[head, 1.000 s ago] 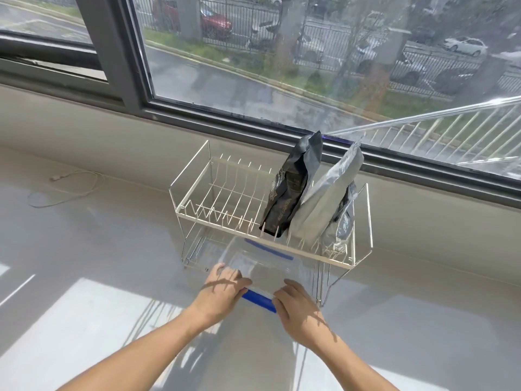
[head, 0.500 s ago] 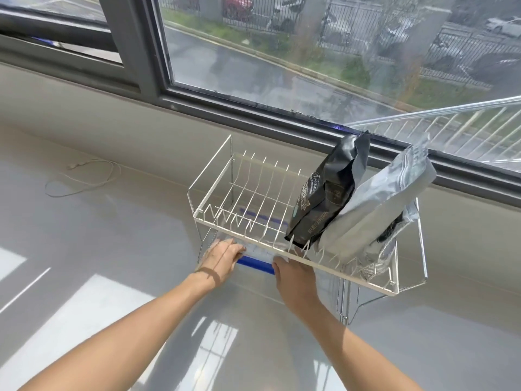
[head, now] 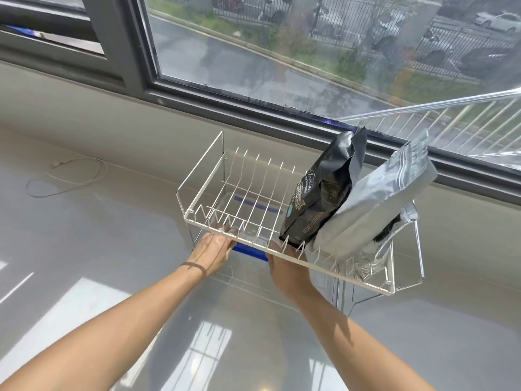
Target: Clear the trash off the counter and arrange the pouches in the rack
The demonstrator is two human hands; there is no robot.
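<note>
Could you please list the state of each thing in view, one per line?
Rack: upright on the counter, left slots empty.
Black pouch: standing in the rack, leaning right.
Silver pouch: in the rack, tilted right.
Tray: under the rack, both hands on it.
Left hand: at the tray's edge.
Right hand: fingers hidden under the rack.
Cable: loose, looped.

Window (head: 282, 52) spans top of view, dark grey frame (head: 135, 46) dividing panes. Pale sill wall (head: 84, 108) runs directly below window. White cable (head: 70, 176) lies in loose loop well below window's left pane, at foot of sill wall. Through window: wet road (head: 225, 63), grass strip (head: 310, 49) beyond road, black fence (head: 352, 18) behind grass, white car (head: 499, 21) at far top right. White railing (head: 451, 128) shows at window's lower right corner.
</note>
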